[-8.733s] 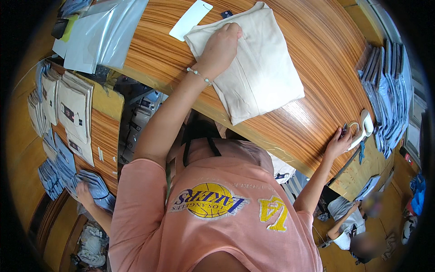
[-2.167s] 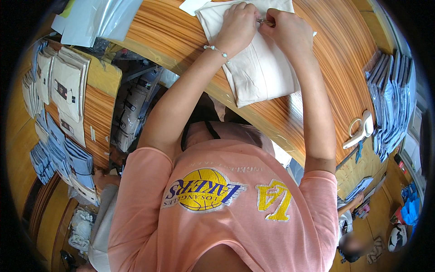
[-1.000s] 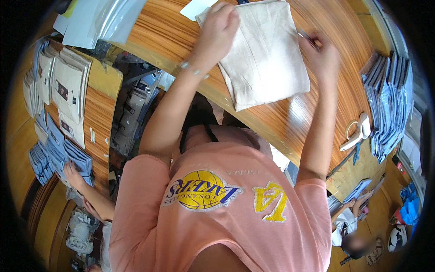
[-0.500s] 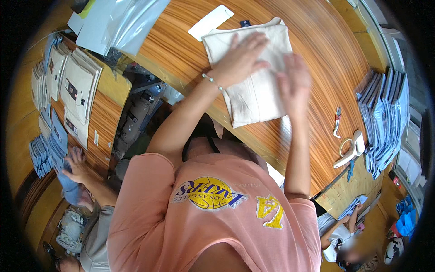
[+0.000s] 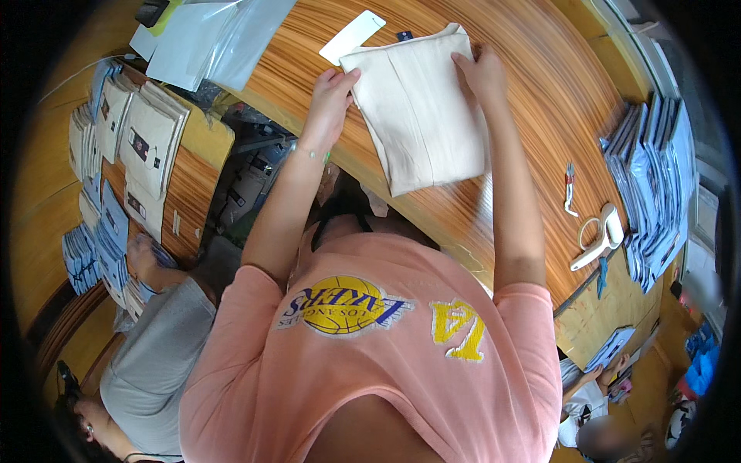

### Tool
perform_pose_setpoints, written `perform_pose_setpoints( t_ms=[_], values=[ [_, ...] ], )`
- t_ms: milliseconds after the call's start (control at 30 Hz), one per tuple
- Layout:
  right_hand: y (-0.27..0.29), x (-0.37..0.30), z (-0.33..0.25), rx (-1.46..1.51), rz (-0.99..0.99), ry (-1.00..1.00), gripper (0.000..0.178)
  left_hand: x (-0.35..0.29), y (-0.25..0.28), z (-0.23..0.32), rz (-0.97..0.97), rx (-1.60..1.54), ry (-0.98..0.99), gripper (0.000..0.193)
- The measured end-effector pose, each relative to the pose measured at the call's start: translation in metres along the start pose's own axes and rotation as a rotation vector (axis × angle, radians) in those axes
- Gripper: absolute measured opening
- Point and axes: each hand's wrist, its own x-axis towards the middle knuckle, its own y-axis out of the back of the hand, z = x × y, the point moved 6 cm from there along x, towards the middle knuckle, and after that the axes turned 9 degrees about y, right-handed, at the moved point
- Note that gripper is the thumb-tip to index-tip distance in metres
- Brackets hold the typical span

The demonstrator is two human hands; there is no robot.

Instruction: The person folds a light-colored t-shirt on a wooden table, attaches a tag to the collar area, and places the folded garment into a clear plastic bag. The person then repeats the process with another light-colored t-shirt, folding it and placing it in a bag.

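Cream folded garment lies between the fingers, long axis near-to-far; left hand and right hand grasp opposite side edges, neither clearly nearer.

The salmon-pink T-shirt has 2 short, plain sleeves and 1 yellow ball patch crossed by purple-and-white lettering. Right of the ball patch sits 1 yellow letter-shaped patch outlined in white; hemward of it, 1 black strap; beyond it, leftward, 1 pale beaded bracelet.
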Motion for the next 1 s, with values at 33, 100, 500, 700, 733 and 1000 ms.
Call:
perform_pose_setpoints(
  t_ms=[33,100,500,700,733,1000],
  values=[
    [-0.006,0.006,0.003,0.009,-0.046,-0.075,0.043,-0.003,-0.007,0.003,-0.021,-0.011,0.028,0.038],
    [-0.011,0.016,0.003,0.150,-0.138,-0.134,0.042,0.012,-0.009,0.007,-0.137,0.054,-0.002,0.036],
    [0.212,-0.084,-0.048,0.851,0.163,0.090,0.027,-0.083,-0.099,0.181,-0.812,0.285,-0.584,0.034],
    [0.200,-0.200,-0.042,0.487,0.194,0.096,0.035,-0.110,-0.086,0.141,-1.287,0.939,-0.462,0.025],
    [0.173,-0.222,-0.036,0.502,0.247,0.037,0.034,-0.100,-0.073,0.114,-1.310,0.979,-0.447,0.026],
    [0.033,-0.318,-0.022,0.360,0.141,-0.277,0.034,-0.041,0.021,-0.005,-1.305,1.116,-0.439,0.033]
  ],
)
